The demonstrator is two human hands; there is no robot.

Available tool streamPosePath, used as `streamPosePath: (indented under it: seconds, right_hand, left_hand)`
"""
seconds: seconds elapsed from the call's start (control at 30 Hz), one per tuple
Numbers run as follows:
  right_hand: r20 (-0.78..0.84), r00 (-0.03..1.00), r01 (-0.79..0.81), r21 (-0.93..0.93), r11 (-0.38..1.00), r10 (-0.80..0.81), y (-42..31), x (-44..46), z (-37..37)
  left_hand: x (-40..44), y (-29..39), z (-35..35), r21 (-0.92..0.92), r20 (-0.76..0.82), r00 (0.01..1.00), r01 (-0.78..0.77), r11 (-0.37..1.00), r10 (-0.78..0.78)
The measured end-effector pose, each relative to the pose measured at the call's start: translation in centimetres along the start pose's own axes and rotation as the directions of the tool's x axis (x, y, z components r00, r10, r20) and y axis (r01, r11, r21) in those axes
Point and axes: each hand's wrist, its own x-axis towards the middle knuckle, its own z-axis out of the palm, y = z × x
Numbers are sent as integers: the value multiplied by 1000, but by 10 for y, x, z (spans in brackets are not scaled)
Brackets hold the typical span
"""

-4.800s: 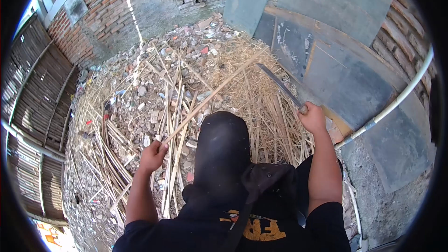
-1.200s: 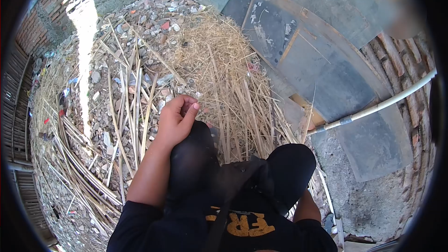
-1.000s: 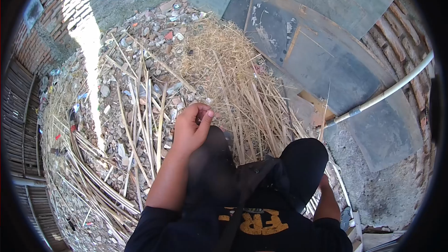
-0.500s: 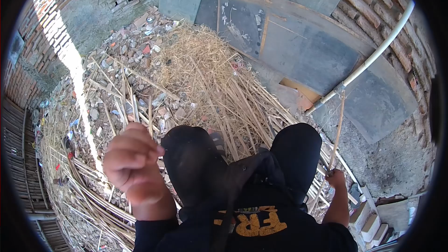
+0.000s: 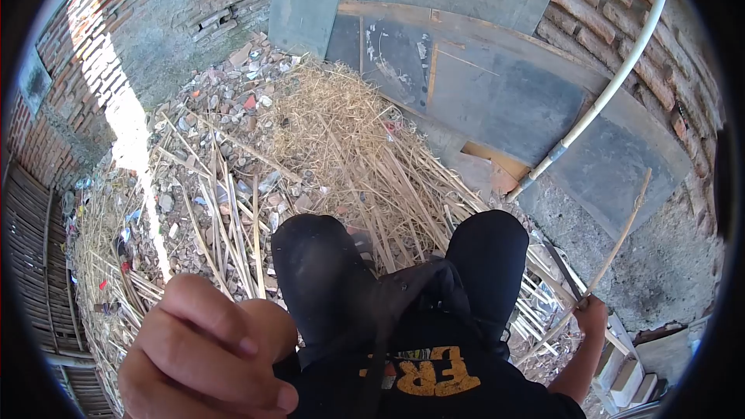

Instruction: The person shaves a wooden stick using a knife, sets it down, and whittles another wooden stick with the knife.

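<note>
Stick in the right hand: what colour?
The stick is light brown, best seen in head view.

One left hand (image 5: pixel 203 351), one right hand (image 5: pixel 591 316), one long strip (image 5: pixel 617 244), one dark blade (image 5: pixel 563 270).
The person has two hands in view, with two bent knees (image 5: pixel 314 264) between them; the single strip and the single blade are both at the right hand. Beyond the right hand is one pale pole (image 5: pixel 605 101). Ahead, between the two hands, lies one heap of straw (image 5: pixel 326 109); the loose strips (image 5: pixel 388 202) around it overlap too much to count, as does the rubble (image 5: pixel 233 70) beyond the left hand. One slatted fence (image 5: pixel 29 244) stands left of the left hand.
</note>
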Motion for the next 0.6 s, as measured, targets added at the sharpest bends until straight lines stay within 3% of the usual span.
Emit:
streamPosePath:
  seconds: [0.03,0.1,0.17,0.23,0.33,0.4,0.47,0.6]
  right_hand:
    - [-141,986,93,23,995,-89,13,4,7]
    - [-170,981,110,90,990,-93,20,8,2]
    - [-186,979,110,139,984,-84,18,6,-10]
    - [-153,984,116,173,978,-89,10,1,-23]
    - [-173,978,147,165,975,-119,-2,-2,-36]
    - [-187,971,177,151,972,-148,-11,-3,-43]
    - [-180,966,213,148,966,-186,-22,-1,-51]
    - [-258,933,295,146,944,-252,-44,4,-60]
  left_hand:
    - [2,3,5,48,-5,1000,16,999,-15]
    - [-3,-15,19,-5,-112,986,-129,992,127]
    - [-3,-15,24,-22,-95,987,-131,991,128]
    - [7,-1,23,8,46,999,1,1000,-2]
    - [4,-30,34,-73,-95,971,-226,971,219]
    - [-10,-41,40,119,-148,980,-115,986,132]
    - [-13,-57,48,179,-186,979,-50,983,84]
    - [-26,-86,50,343,45,979,171,924,-198]
